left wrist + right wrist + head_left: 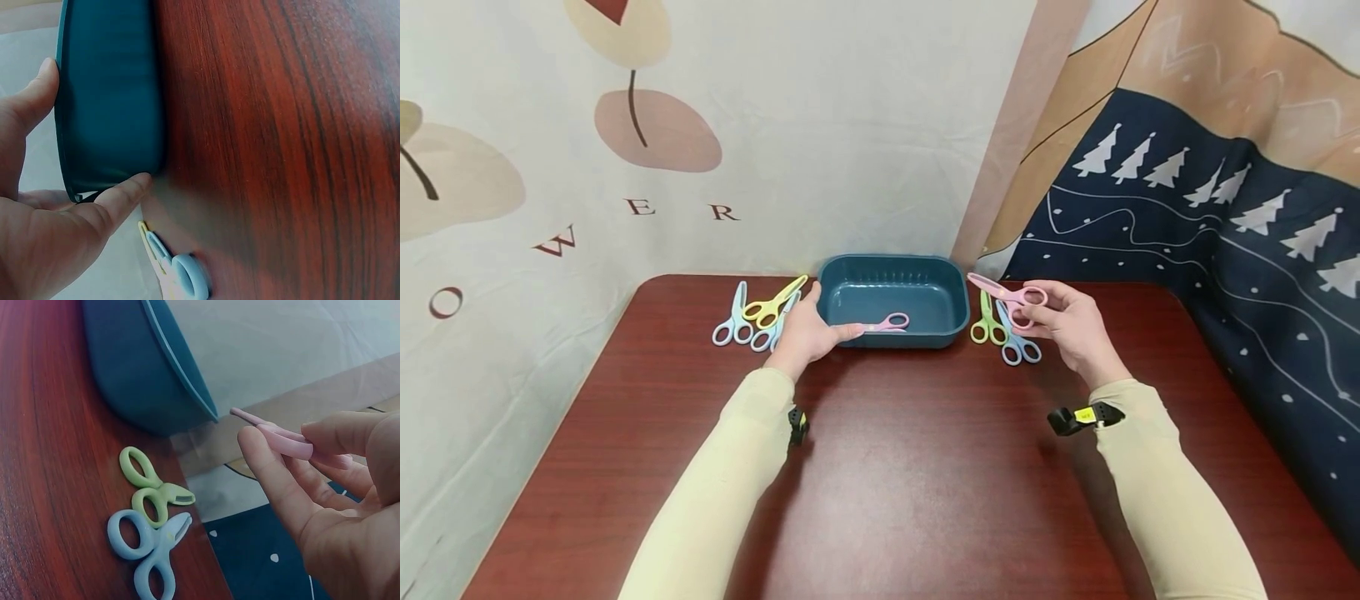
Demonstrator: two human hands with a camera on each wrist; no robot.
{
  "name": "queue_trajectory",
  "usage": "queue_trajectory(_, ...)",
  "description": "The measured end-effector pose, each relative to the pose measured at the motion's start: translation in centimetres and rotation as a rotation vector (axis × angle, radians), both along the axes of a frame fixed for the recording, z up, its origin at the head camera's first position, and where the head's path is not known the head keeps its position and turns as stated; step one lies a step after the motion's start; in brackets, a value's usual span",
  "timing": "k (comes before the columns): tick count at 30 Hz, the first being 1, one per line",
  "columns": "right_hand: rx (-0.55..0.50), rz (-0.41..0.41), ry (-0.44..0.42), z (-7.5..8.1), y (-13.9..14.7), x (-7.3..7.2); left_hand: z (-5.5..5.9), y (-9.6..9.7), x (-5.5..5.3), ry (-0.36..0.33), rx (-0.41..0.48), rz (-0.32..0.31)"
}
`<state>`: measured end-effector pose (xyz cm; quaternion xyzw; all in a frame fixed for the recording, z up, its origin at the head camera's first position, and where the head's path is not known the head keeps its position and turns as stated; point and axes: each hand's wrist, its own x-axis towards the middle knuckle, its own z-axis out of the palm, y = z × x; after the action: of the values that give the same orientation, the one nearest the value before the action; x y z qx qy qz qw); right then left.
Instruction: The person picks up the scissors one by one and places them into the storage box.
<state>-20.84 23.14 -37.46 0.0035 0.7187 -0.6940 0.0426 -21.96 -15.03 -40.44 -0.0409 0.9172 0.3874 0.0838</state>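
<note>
A dark teal plastic bin (910,341) stands at the back of the table. My left hand (808,333) grips its left front corner, thumb at the front rim and fingers along the side wall. Inside the bin, near that thumb, lies a pair of pink-and-purple scissors (887,326). My right hand (1070,323) pinches pink scissors (1000,292) by the handles between thumb and fingers, raised just right of the bin with the blades toward it. Below them, green scissors (164,487) and blue scissors (161,544) lie on the table.
Left of the bin are light-blue scissors (740,308), yellow scissors (778,302) and more blue scissors (766,340), partly behind my left hand. The reddish-brown table (910,467) meets a printed cloth (850,150) at its back edge.
</note>
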Motion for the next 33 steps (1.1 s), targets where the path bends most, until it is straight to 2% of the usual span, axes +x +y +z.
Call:
queue_trajectory(20,0.092,0.060,0.010,1.2,-2.1,-0.5,-0.1,0.0,0.1,0.004,-0.003,0.001)
queue_trajectory(33,0.091,0.096,-0.015,1.4,-3.2,-1.1,0.1,0.0,0.2,-0.003,-0.012,-0.006)
